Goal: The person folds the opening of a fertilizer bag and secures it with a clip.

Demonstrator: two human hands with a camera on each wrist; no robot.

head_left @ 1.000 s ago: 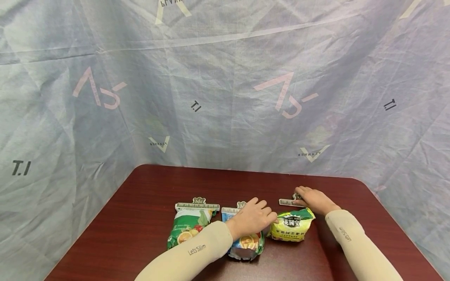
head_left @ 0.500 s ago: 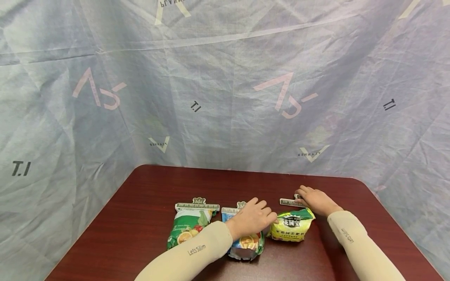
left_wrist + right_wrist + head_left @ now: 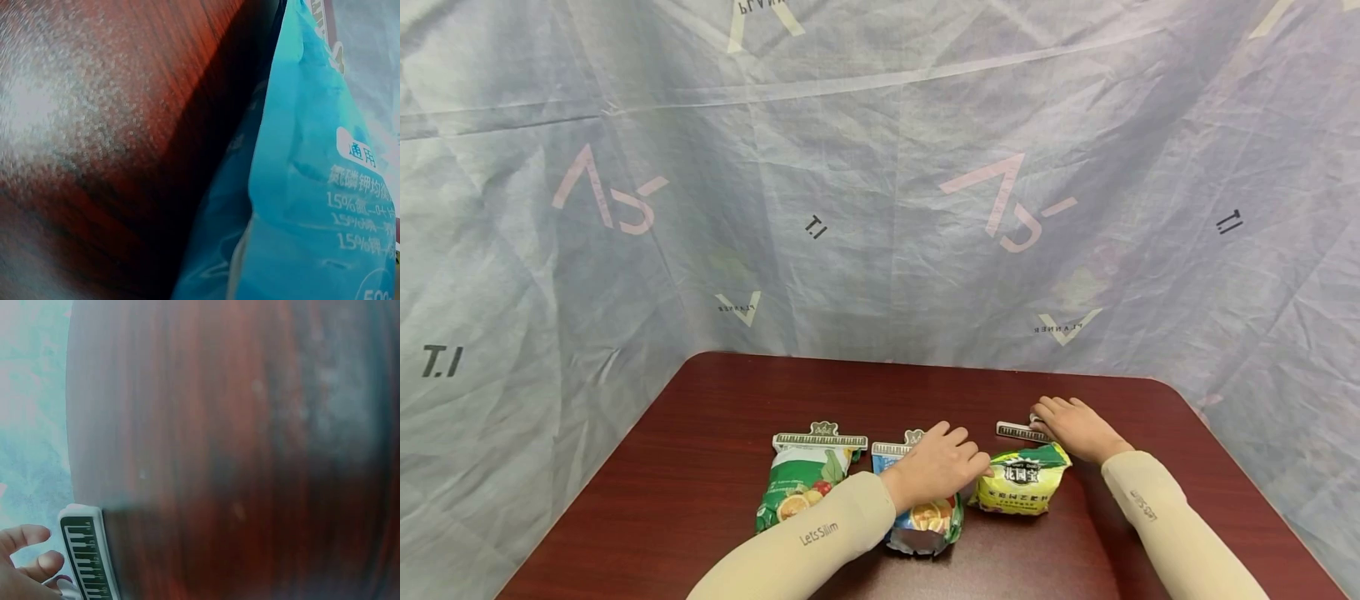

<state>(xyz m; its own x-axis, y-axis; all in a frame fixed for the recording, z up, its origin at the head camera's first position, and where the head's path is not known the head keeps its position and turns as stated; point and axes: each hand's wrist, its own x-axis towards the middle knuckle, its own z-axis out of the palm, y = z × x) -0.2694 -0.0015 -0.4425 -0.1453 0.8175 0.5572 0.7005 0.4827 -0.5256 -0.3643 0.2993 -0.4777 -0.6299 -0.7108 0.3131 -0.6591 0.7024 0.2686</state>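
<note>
My left hand [image 3: 938, 467] lies over a blue bag [image 3: 925, 533], its fingers spread and loosely bent. One fingertip meets the left edge of a yellow and green bag [image 3: 1022, 479] in the head view. Up close, the left wrist view has the blue bag's side [image 3: 306, 144] with white print; no finger appears there. Behind the yellow bag, my right hand [image 3: 1078, 427] holds the handle end of a bag clip [image 3: 1018, 431], partly covering it. The right wrist view has this clip's piano-key bar [image 3: 87, 553] beside bent fingers [image 3: 40, 565]; their exact contact is hidden.
Left of the blue bag lies a green and white bag [image 3: 801, 483], with a similar clip [image 3: 820, 440] across its top. Another clip [image 3: 891, 449] sits on the blue bag. The dark red table [image 3: 700, 467] ends at a grey printed cloth [image 3: 850, 292].
My right hand has shifted slightly to the right and covers more of the clip's handle. My left hand and the bags stay where they were.
</note>
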